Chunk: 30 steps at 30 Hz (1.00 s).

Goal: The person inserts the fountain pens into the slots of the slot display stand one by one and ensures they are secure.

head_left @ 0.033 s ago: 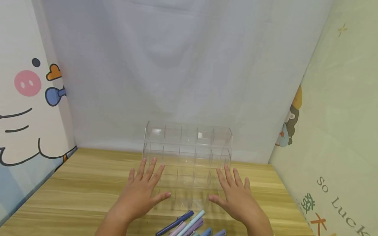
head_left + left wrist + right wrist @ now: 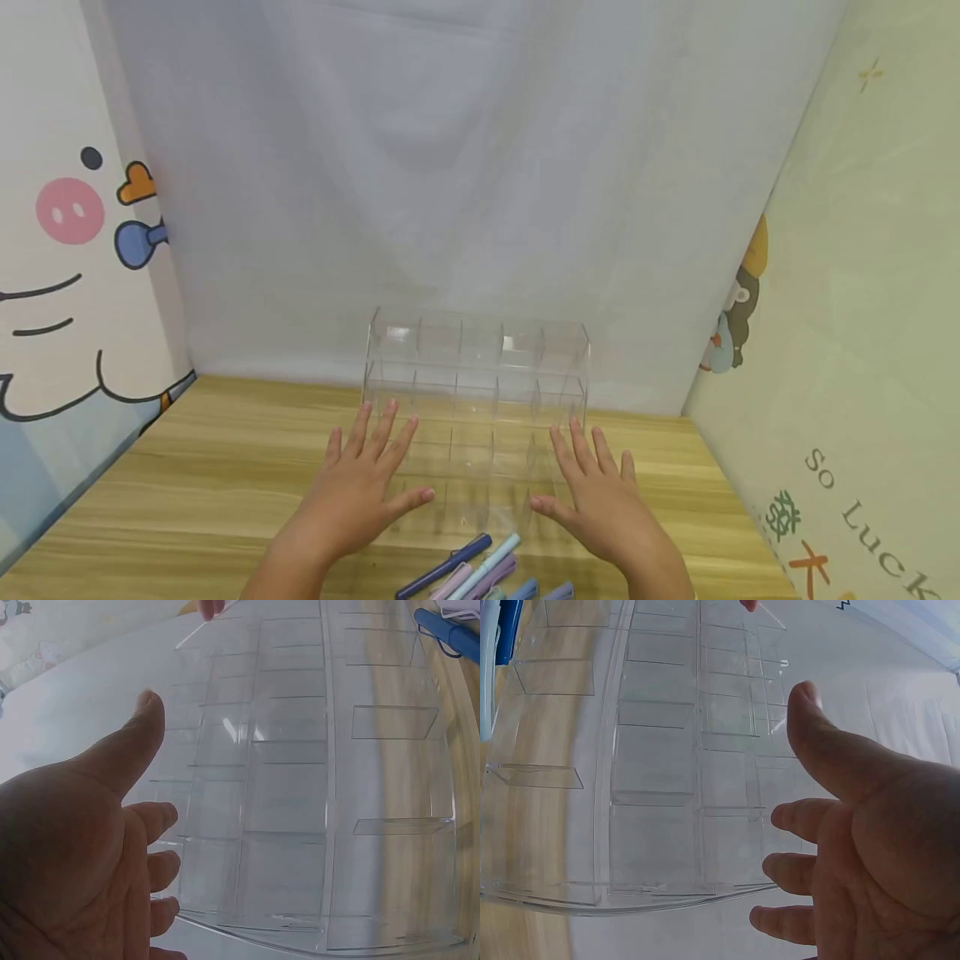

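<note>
On the wood-grain table, before a white cloth, a clear organizer. Rises in tiers of small compartments. At its left side, the left hand; extends straight, spread, released fingers. At its right side, the right hand; does the same. Cannot tell about contact with the walls. Just in front, a loose heap of pens, dark blue, light blue and purple.
</note>
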Available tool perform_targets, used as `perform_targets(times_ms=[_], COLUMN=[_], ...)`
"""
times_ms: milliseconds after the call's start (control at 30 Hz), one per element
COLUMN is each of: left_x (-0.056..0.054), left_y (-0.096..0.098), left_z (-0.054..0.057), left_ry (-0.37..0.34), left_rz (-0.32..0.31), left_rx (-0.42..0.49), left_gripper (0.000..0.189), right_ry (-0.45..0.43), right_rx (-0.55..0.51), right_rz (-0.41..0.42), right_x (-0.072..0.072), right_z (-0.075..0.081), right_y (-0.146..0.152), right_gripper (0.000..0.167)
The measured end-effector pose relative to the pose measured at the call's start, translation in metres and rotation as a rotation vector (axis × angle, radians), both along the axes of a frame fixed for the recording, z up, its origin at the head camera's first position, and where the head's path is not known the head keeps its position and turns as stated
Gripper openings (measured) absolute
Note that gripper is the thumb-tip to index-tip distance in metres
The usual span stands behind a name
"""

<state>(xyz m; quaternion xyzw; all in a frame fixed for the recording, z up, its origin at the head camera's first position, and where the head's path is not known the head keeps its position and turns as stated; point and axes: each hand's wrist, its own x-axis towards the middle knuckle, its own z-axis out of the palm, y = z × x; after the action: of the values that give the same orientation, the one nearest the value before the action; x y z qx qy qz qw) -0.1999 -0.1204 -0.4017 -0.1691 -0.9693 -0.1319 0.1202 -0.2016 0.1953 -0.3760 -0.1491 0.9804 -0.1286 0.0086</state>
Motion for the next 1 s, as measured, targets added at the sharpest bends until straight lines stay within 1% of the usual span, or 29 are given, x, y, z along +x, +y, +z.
perform_targets(times_ms=[100,200,300,367,433,467,533,567,633,733,833,933,1000], left_x=[-0.001,-0.006,-0.014,-0.021,-0.027,-0.030,-0.034,-0.035,-0.037,-0.037,-0.038,-0.041,-0.045], left_y=[-0.003,-0.012,-0.030,-0.045,-0.059,-0.066,-0.079,-0.084,-0.093,-0.099,-0.099,-0.095,-0.093], left_z=[-0.002,-0.003,-0.002,-0.002,-0.006,-0.009,-0.014,-0.017,-0.022,-0.029,-0.037,-0.046,-0.051], left_ry=[0.006,-0.002,-0.029,-0.062,-0.127,-0.175,-0.302,-0.370,-0.497,-0.637,-0.725,-0.760,-0.756], left_rz=[-0.001,-0.013,-0.019,-0.028,-0.040,-0.042,-0.042,-0.036,-0.033,-0.051,-0.083,-0.086,-0.087], left_rx=[0.010,0.078,0.216,0.357,0.505,0.571,0.683,0.715,0.752,0.798,0.848,0.873,0.883], left_gripper=[0.090,0.091,0.091,0.091,0.090,0.089,0.087,0.086,0.085,0.084,0.083,0.085,0.087], right_ry=[0.010,0.030,0.070,0.109,0.140,0.147,0.145,0.138,0.121,0.093,0.080,0.085,0.087], right_rx=[0.000,-0.015,-0.050,-0.092,-0.128,-0.143,-0.172,-0.179,-0.186,-0.201,-0.211,-0.216,-0.213], right_rz=[0.006,0.023,0.042,0.057,0.052,0.043,0.017,-0.002,-0.039,-0.074,-0.088,-0.091,-0.085], right_x=[0.000,0.000,-0.002,-0.004,-0.006,-0.006,-0.007,-0.008,-0.009,-0.009,-0.010,-0.012,-0.014], right_z=[-0.003,-0.004,-0.002,0.000,0.002,0.003,0.005,0.006,0.007,0.008,0.008,0.007,0.007], right_y=[0.000,0.001,0.005,0.009,0.014,0.016,0.022,0.024,0.029,0.036,0.041,0.044,0.045], right_gripper=[0.096,0.096,0.096,0.095,0.092,0.091,0.087,0.085,0.082,0.081,0.080,0.076,0.075])
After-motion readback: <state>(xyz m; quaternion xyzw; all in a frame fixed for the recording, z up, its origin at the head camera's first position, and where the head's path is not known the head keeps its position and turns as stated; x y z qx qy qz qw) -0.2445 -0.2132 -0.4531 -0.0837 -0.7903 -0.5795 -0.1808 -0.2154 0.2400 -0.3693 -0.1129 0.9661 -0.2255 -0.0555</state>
